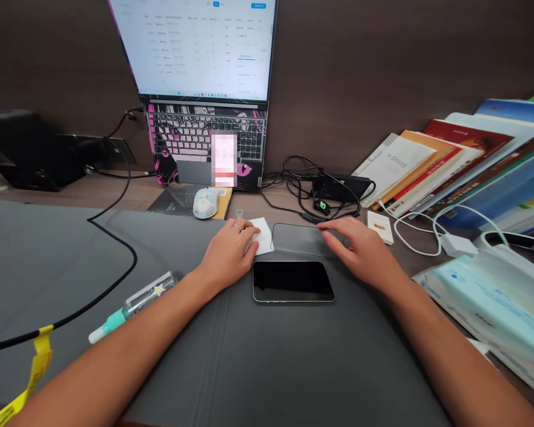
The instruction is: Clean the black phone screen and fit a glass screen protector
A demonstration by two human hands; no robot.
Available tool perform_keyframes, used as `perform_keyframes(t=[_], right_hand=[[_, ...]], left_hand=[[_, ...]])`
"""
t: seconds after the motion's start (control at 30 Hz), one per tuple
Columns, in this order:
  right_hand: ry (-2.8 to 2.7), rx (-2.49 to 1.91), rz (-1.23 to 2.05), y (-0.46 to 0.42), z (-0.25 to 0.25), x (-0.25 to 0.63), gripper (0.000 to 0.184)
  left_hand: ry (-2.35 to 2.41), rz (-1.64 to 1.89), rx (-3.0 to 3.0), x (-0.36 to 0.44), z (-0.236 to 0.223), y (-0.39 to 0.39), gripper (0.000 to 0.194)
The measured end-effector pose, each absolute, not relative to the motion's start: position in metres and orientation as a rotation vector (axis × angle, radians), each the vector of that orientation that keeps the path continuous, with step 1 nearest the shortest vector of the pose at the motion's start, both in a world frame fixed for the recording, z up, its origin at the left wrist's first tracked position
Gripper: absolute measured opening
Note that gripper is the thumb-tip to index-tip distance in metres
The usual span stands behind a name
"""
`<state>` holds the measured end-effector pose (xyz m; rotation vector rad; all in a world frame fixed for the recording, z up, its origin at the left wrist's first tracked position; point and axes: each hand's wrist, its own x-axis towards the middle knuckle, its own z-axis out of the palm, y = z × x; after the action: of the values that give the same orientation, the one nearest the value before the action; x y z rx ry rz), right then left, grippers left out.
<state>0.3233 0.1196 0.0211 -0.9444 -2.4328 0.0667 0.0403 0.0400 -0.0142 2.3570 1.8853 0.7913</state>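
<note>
Lying flat, the glossy phone is bordered nearside by wide, smooth mat. Beyond, round-cornered glass is touched by the right hand, thumb parted; whether paper is gripped by the curled left hand can't be told.

The hands rest at a white wipe and clear sheet beyond a phone.

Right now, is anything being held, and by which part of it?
The right hand touches the clear sheet at its right end; the left hand partly covers white paper. Actual gripping cannot be told.
</note>
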Motion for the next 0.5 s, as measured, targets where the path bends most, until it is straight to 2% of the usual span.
perform_keyframes(t=[0.13, 0.3, 0.5], right_hand=[[-2.432, -1.044, 0.114, 0.124, 0.015, 0.323, 0.034], [-2.449, -1.097, 0.114, 0.128, 0.01, 0.323, 0.041], [-2.454, -1.064, 0.108, 0.127, 0.011, 0.323, 0.041]], left_hand=[[1.884, 0.763, 2.355, 0.038, -0.017, 0.043, 0.028], [1.914, 0.744, 2.322, 0.036, -0.019, 0.047, 0.019], [1.982, 0.754, 2.274, 0.032, -0.005, 0.042, 0.016]])
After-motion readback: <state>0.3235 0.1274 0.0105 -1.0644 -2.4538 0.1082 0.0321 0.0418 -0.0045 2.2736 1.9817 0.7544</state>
